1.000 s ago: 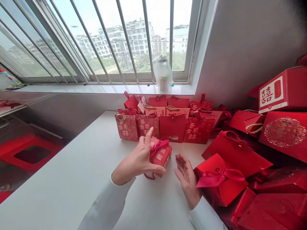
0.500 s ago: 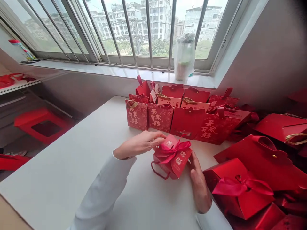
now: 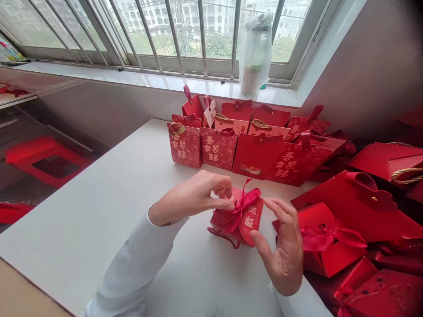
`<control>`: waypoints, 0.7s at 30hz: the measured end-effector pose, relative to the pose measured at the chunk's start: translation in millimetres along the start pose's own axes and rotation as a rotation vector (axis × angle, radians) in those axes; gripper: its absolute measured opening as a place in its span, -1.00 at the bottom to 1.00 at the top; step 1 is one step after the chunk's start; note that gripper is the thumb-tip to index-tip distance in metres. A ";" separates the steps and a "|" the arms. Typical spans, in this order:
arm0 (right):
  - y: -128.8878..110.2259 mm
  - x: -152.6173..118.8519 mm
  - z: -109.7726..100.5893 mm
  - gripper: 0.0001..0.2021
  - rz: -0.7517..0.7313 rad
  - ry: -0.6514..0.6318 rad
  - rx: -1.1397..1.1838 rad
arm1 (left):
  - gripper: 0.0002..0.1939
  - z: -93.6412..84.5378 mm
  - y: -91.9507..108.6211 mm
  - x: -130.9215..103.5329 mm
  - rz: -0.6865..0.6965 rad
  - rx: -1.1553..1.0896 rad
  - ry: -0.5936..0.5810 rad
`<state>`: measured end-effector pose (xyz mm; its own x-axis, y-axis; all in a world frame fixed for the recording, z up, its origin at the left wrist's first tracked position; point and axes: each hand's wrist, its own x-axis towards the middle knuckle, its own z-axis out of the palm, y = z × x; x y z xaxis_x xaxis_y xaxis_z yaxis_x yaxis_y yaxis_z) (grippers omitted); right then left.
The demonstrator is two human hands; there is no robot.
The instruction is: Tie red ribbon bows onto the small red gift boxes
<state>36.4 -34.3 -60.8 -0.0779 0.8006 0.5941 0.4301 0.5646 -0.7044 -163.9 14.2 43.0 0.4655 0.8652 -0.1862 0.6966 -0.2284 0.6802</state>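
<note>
A small red gift box (image 3: pixel 251 223) with pale lettering sits on the white table (image 3: pixel 115 207) between my hands. A crimson ribbon (image 3: pixel 226 221) is tied in a bow across its top, and a dark red cord handle (image 3: pixel 220 235) hangs at its lower left. With curled fingers and thumb, my left hand (image 3: pixel 193 193) grips the left part of the bow from above. On the box's right side, my right hand (image 3: pixel 284 246) is open, thumb and fingers apart, its fingertips at the box's edge. Part of the lid is hidden behind my left fingers.
Rows of red gift bags (image 3: pixel 218 149) stand along the wall. More red boxes and bags pile up at the right, including a box with a bow (image 3: pixel 333 251). A plastic-wrapped jar (image 3: pixel 253 66) is on the windowsill. A red stool (image 3: pixel 49 158) stands left of the table.
My left fingers have moved from the box's far left edge onto the bow. My right hand has turned and spread its thumb and fingers. The view has tipped downward.
</note>
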 end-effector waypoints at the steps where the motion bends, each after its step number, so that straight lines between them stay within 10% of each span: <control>1: -3.5 2.0 -1.6 -0.59 -0.088 -0.005 -0.058 | -0.76 1.1 2.0 0.1 0.014 -0.005 -0.022; 21: -26.5 7.0 -5.8 -0.80 -0.321 -0.118 -0.041 | -0.69 22.6 8.3 10.7 0.037 0.049 0.078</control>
<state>29.7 -44.8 -35.8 -0.3176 0.6028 0.7320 0.4021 0.7847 -0.4718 -140.9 11.5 30.6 0.4490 0.8874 -0.1040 0.7061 -0.2811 0.6499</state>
